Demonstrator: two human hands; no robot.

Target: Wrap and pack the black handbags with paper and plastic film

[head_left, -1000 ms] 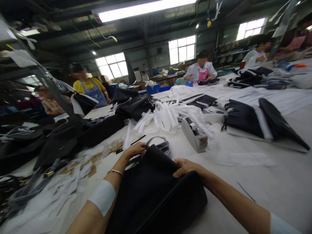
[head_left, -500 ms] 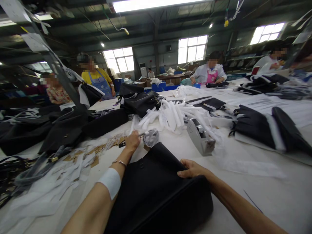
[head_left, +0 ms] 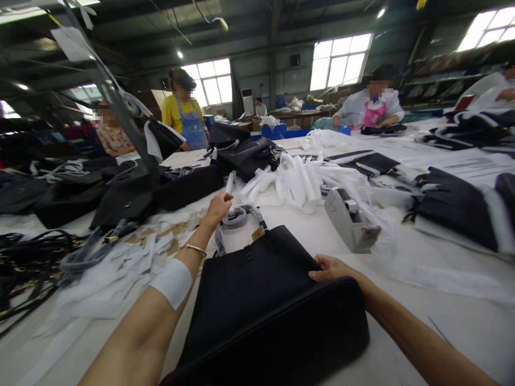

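Fingers of your right hand (head_left: 332, 268) stay curled pinching the black leather handbag (head_left: 265, 305) steady at three o'clock while your closed left hand (head_left: 219, 206) lifts its wrapped grey handle (head_left: 238, 217) gently at twelve.

free: bare tabletop (head_left: 462, 316) along right edge | blocked ahead: tape dispenser (head_left: 351, 221), white wrapped rolls (head_left: 300, 182) | blocked left edge: paper scraps (head_left: 108, 279), black straps (head_left: 28, 262)

Handbag factory floor: workers (head_left: 183, 115) at long tables (head_left: 462, 316) piled with bags (head_left: 245, 155).
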